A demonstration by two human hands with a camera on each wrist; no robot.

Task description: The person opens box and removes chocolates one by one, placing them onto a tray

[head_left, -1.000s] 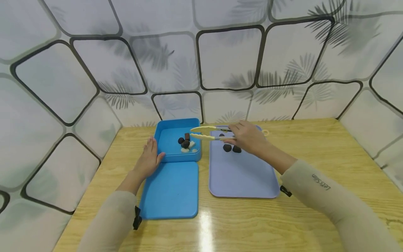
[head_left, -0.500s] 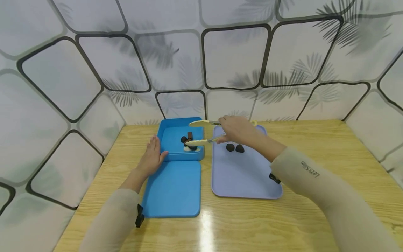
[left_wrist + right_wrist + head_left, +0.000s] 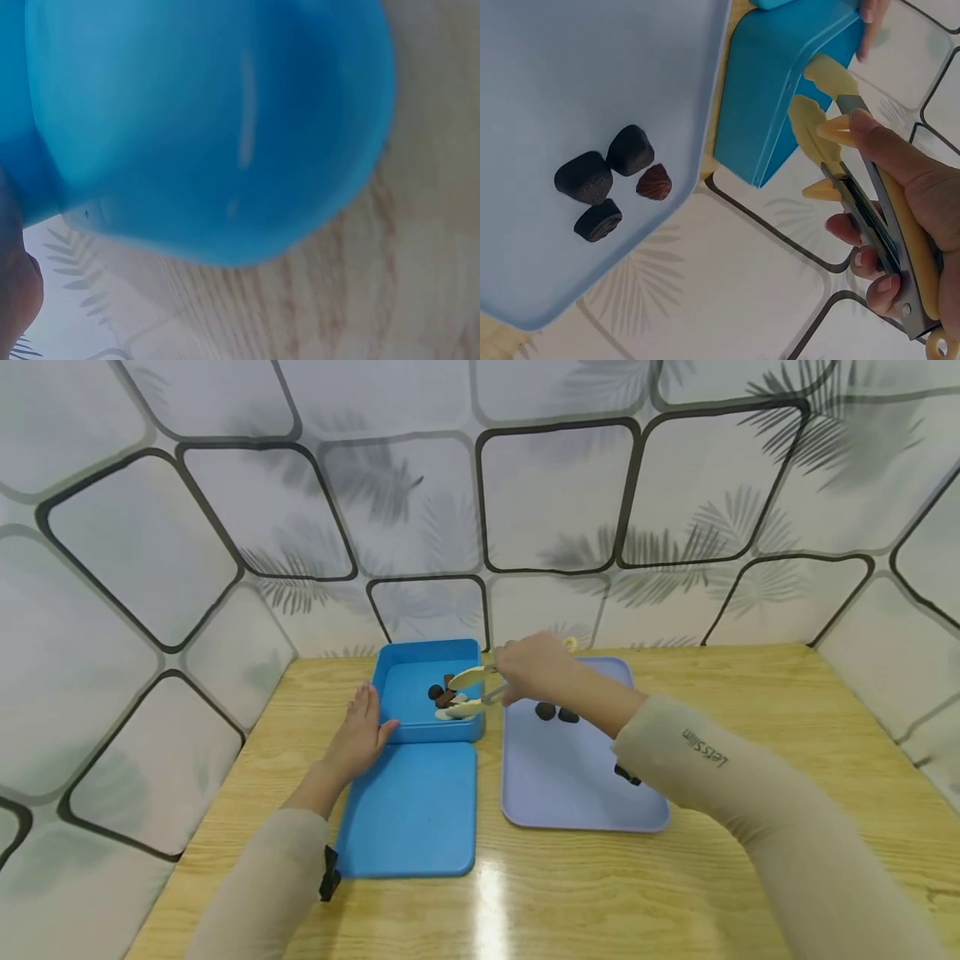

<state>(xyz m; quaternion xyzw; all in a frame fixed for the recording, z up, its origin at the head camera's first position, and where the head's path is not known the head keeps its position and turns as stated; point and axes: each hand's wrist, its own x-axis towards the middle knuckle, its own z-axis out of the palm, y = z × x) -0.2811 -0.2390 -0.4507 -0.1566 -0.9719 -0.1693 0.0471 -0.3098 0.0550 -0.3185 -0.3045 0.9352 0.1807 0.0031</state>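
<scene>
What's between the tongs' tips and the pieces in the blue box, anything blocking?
Nothing visible. The right hand holds the yellow tongs with their tips already over the open blue box, right at the dark pieces. The left hand rests on the box's outer side.

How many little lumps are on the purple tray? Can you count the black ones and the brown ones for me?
On the purple tray, seen from the right wrist:
Black lumps: 3
Brown lump: 1
Total: 4
</scene>
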